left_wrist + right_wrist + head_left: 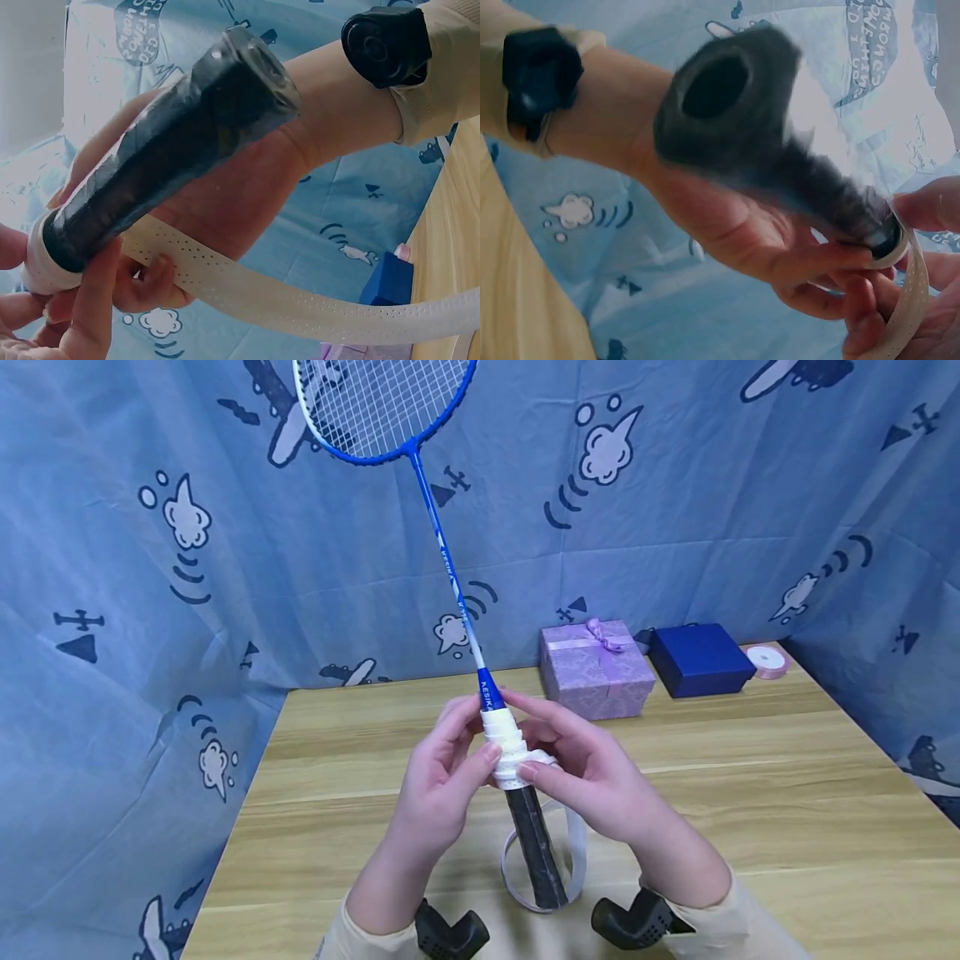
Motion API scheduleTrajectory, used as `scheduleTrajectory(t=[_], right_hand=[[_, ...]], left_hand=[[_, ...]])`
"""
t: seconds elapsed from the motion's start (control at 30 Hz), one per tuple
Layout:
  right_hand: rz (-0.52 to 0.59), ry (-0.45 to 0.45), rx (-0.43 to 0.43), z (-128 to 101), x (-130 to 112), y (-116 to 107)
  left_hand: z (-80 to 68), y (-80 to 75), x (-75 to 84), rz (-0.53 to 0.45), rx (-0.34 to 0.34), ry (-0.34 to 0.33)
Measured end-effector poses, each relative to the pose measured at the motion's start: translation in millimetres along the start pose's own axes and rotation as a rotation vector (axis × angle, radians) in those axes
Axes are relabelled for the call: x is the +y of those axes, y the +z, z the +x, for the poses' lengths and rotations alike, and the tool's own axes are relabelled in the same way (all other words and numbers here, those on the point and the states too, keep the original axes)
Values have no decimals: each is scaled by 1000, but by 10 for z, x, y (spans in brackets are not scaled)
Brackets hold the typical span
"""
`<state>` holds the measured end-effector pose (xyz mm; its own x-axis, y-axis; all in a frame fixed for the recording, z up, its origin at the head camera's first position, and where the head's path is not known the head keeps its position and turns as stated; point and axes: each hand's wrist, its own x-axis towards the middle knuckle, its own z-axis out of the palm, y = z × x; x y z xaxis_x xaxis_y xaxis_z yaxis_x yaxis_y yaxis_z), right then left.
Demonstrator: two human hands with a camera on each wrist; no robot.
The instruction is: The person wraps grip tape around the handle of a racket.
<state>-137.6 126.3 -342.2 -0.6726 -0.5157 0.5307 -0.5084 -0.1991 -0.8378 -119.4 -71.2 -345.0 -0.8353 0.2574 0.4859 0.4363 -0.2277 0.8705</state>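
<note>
A blue and white badminton racket is held with its head away from me and its handle toward me. White perforated grip tape winds round the handle's upper part; the lower part is bare black. My left hand grips the wrapped part from the left, thumb on the tape. From the right, my right hand pinches the tape at the lowest turn. A loose length of tape runs from the right hand's fingers and curves in a loop behind the handle. The butt end shows in the right wrist view.
At the back of the wooden table stands a purple gift box with a bow. Beside it are a dark blue box and a pink ribbon roll. A blue patterned curtain hangs behind the table.
</note>
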Motion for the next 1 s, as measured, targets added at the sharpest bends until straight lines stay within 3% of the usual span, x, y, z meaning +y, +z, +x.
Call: scheduleTrajectory(t=[0.17, 0.33, 0.5, 0.73, 1.0], right_hand=[[29, 52, 16, 7, 0, 12], [-56, 106, 82, 11, -12, 48], [-132, 99, 128, 2, 19, 93], [-220, 90, 127, 4, 30, 149], [-36, -9, 34, 12, 16, 84]], left_hand=[[6, -3, -1, -1, -14, -12], [8, 43, 15, 114, 89, -51], [11, 68, 25, 189, 172, -82], [3, 84, 24, 142, 175, -93], [14, 70, 50, 99, 151, -25]])
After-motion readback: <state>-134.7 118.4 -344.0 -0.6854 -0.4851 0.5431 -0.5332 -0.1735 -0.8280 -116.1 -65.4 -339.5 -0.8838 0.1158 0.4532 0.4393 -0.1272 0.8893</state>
